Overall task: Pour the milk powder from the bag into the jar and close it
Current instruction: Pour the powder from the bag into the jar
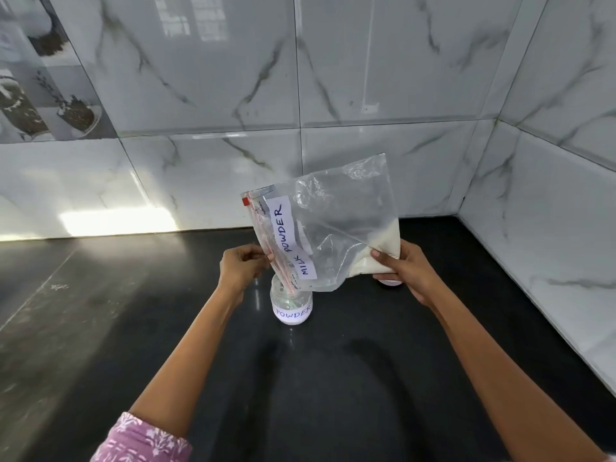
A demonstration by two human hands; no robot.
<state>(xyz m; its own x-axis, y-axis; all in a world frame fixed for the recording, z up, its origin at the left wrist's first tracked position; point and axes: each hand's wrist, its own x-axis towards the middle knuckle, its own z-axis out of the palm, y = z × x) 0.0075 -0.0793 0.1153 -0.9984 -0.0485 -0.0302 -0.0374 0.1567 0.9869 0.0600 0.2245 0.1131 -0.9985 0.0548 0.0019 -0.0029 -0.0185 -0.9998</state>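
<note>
Milk powder in the floppy clear zip bag [333, 225], pinched by both hands [241, 265] [406, 268], looks light and best held by corners.

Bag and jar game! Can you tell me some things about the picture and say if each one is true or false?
1. Both hands hold the bag. True: left hand at the zip end, right hand at the powder corner.
2. The jar lies on its side. False: it stands upright on the counter.
3. The bag's label says SUGAR. False: it says MILK POWDER.
4. The bag's mouth points down at the jar. True.
5. The counter is white. False: it is black.
</note>
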